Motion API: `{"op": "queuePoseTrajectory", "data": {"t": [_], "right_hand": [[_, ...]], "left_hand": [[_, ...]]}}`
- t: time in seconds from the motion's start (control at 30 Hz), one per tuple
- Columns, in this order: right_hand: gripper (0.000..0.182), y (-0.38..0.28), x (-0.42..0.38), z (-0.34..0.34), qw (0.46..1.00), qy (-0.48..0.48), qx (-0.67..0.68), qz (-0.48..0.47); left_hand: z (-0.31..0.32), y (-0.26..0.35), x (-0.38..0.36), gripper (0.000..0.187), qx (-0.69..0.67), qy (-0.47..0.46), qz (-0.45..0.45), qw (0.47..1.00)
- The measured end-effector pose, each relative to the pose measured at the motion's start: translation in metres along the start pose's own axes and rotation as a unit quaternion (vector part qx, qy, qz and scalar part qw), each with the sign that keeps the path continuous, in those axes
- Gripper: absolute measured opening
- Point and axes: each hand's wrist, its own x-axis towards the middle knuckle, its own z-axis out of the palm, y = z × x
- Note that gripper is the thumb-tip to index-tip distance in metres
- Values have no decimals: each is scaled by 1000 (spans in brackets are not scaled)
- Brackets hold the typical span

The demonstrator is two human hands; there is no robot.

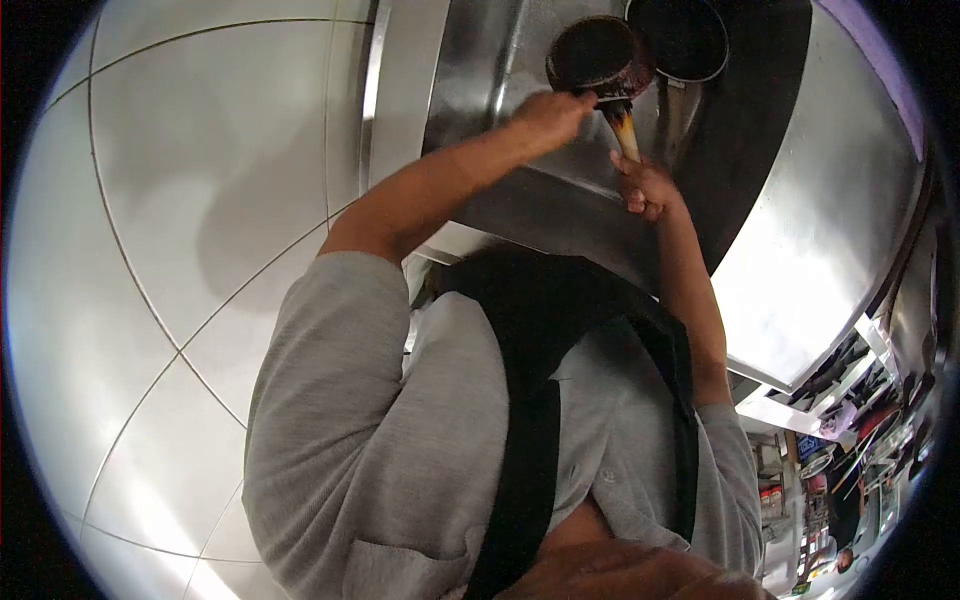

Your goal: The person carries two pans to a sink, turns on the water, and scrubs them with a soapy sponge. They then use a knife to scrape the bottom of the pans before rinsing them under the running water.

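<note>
A dark saucepan (592, 55) with a browned, burnt-looking outside is tilted over a metal sink basin (480, 150). Its pale handle (626, 135) is scorched near the pan. My right hand (648, 188) is closed around the lower end of this handle. At the pan's near side, where the handle joins, my left hand (555, 118) is closed with its fingers against the pan. A thin light edge shows by those fingertips; what they hold, if anything, I cannot make out. Beside the saucepan lies a second dark pan (682, 38), touched by neither hand.
White tiled wall (150, 200) stands close on my left. A bright metal counter (820, 240) extends to the right of the sink. Beyond it, at the lower right, are shelves with kitchenware (850, 400) and another person in dark clothing (846, 500).
</note>
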Motion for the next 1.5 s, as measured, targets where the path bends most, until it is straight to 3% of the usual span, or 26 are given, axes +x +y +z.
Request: {"op": "queuePoseTrajectory", "data": {"t": [0.03, 0.1, 0.2, 0.33, 0.43, 0.47, 0.57, 0.6, 0.7, 0.83, 0.87, 1.0, 1.13, 1.23, 1.27, 1.37, 1.43, 1.5], "right_hand": [[30, -2, 0, 0, 1000, 15, -19, -3], [29, -4, -2, 4, 999, -23, 33, -16], [29, -2, -5, 3, 998, -32, 48, -18], [29, -15, -17, 12, 997, -29, 66, 1], [29, -6, -9, 3, 997, -45, 62, 5], [30, -5, -11, 4, 997, -40, 63, 6], [30, -12, -11, 9, 998, -27, 56, 3], [30, -11, -11, 9, 999, -15, 52, 5], [31, -12, -14, 9, 998, -11, 59, 5], [32, -12, -10, 5, 997, -37, 71, -4], [32, -5, -7, 3, 997, -46, 64, 4], [35, -8, -1, 0, 999, -36, 39, 8], [32, -10, -9, 6, 999, -9, 39, -6], [32, -16, -14, 8, 999, 1, 39, -18], [32, -17, -16, 9, 999, 9, 36, -22], [32, -19, -18, 12, 999, 22, 27, -23], [33, -18, -17, 8, 999, 22, 26, -11], [34, -14, -13, 5, 999, 25, 16, -27]], "left_hand": [[7, 8, -4, 23, 19, 10, -26, 999], [7, -8, -2, 28, 65, 45, 33, 996], [-6, -17, 9, 31, 44, 23, 56, 997], [-2, 1, 4, 35, -47, -4, -76, 996], [-20, -2, -3, 36, -163, 94, -124, 974], [-43, 9, -5, 38, -167, 12, -192, 967], [-35, -2, -1, 39, -94, 90, -95, 987], [-47, 12, -6, 42, -75, 19, -101, 992], [-3, -3, -4, 48, 56, 43, 4, 997], [-12, 3, -3, 55, 32, 98, -34, 994], [-8, 15, -6, 58, 72, 75, -1, 995], [-21, -8, 13, 60, 106, 65, -23, 992], [-16, 13, 15, 50, 160, 18, 70, 984], [-50, 7, 32, 44, 171, 8, 24, 985], [-64, 28, 26, 31, 173, 11, 25, 985], [-52, 36, 30, 26, 232, -35, 126, 964], [-57, 11, 63, 28, 200, 20, 38, 979], [-75, 21, 58, 35, 184, 119, 63, 974]]}}
